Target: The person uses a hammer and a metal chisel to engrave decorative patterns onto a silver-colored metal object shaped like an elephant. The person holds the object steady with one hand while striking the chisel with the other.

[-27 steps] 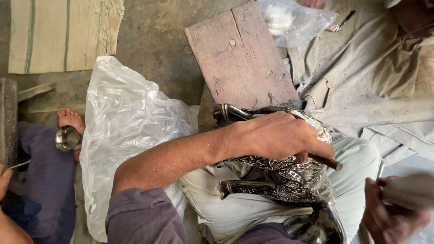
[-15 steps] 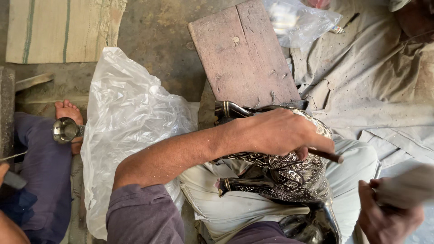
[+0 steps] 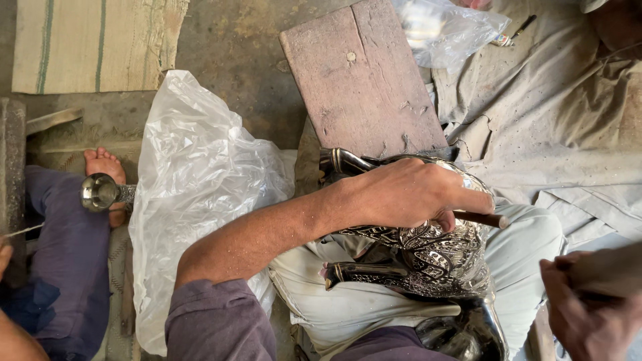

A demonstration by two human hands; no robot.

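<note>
An ornate engraved metal vessel (image 3: 428, 257) with dark and silver patterning lies across my lap. My left hand (image 3: 414, 194) rests on top of it, fingers closed around a thin dark punch tool (image 3: 483, 218) that points right. My right hand (image 3: 588, 314) is at the lower right, gripping a blurred wooden mallet (image 3: 612, 271) raised beside the vessel. The vessel's curved spout or handle (image 3: 341, 160) shows just left of my left hand.
A worn wooden board (image 3: 361, 80) lies beyond the vessel. A crumpled clear plastic bag (image 3: 194, 180) sits at left. Another person's bare foot (image 3: 103, 167) and purple trouser leg (image 3: 60, 267) are at far left, beside a small shiny metal piece (image 3: 99, 192). Grey cloth (image 3: 555, 113) covers the right.
The view has shifted slightly. My right hand with the mallet has moved a little, staying at the lower right. My left hand keeps the punch on the vessel.
</note>
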